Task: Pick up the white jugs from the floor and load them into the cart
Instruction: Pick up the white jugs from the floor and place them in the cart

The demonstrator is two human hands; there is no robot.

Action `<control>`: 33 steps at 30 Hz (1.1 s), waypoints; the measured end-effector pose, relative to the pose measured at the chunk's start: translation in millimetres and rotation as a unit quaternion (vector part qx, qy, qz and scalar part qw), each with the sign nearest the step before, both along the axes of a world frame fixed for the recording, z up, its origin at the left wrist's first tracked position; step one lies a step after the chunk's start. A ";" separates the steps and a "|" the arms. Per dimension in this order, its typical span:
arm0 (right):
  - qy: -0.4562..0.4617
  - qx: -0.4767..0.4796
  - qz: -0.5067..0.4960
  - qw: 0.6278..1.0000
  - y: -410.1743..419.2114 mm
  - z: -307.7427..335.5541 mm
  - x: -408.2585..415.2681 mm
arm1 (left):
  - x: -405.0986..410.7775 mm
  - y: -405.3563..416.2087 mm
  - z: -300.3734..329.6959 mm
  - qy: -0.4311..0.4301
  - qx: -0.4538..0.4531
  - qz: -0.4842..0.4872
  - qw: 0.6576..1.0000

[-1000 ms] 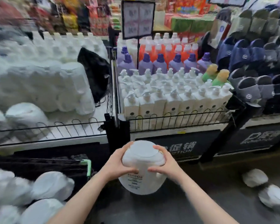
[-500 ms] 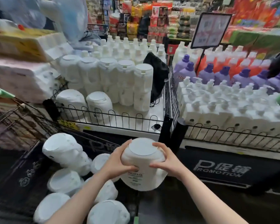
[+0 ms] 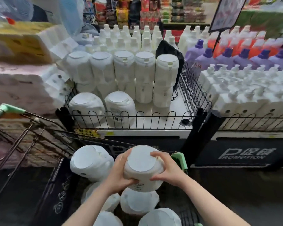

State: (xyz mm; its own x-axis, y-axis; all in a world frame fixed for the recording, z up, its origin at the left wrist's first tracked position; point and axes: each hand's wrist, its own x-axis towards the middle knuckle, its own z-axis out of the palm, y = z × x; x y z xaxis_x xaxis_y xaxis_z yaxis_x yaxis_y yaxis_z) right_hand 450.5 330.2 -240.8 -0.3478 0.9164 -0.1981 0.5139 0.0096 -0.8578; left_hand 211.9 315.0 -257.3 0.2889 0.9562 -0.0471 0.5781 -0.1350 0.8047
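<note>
Head view: white jug [image 3: 143, 167], gripped between left hand [image 3: 119, 174] and right hand [image 3: 167, 170], has swung from over the floor to above the cart [image 3: 180, 158]; lowering comes next.

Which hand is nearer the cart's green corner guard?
Right. The right hand grips the held jug directly beside the green corner guard; the left hand grips the jug's far side.

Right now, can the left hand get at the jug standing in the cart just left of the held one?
Probably not yet: the left hand and the right hand both grip the held jug. The path to the neighbouring jug looks open once it lets go.
</note>
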 end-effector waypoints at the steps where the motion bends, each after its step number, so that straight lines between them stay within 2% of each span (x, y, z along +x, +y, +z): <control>1: -0.004 0.006 0.000 1.000 4.4 -6.8 -7.3 | -6.9 6.7 -7.1 0.002 0.000 -0.005 1.000; 6: 0.006 0.020 -0.015 1.000 25.8 -45.3 -33.0 | -34.2 43.1 -41.8 0.050 0.033 -0.037 0.998; 11: 0.004 0.037 -0.027 0.999 43.5 -87.7 -56.1 | -47.3 64.7 -83.8 0.127 0.035 -0.058 0.990; 14: -0.001 0.027 -0.009 1.000 49.6 -92.9 -68.8 | -55.0 61.6 -94.6 0.145 0.028 -0.048 0.988; 19: -0.025 0.028 0.004 0.999 53.7 -87.5 -81.8 | -63.8 53.5 -90.5 0.139 -0.004 -0.012 0.990; 27: -0.029 0.026 0.005 0.999 47.5 -78.7 -82.0 | -68.8 40.7 -78.8 0.136 0.005 -0.002 0.991; 33: -0.043 0.013 -0.032 0.998 31.6 -46.8 -53.2 | -57.2 38.9 -36.7 0.137 0.068 0.015 0.988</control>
State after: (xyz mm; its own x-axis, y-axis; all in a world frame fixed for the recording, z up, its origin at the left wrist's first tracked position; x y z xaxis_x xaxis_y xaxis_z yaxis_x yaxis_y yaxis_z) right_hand 397.2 361.8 -287.6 -0.2714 0.9415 -0.1999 0.5867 -0.0029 -0.8098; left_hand 154.7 353.8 -294.0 0.2537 0.9672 0.0106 0.7771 -0.2104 0.5931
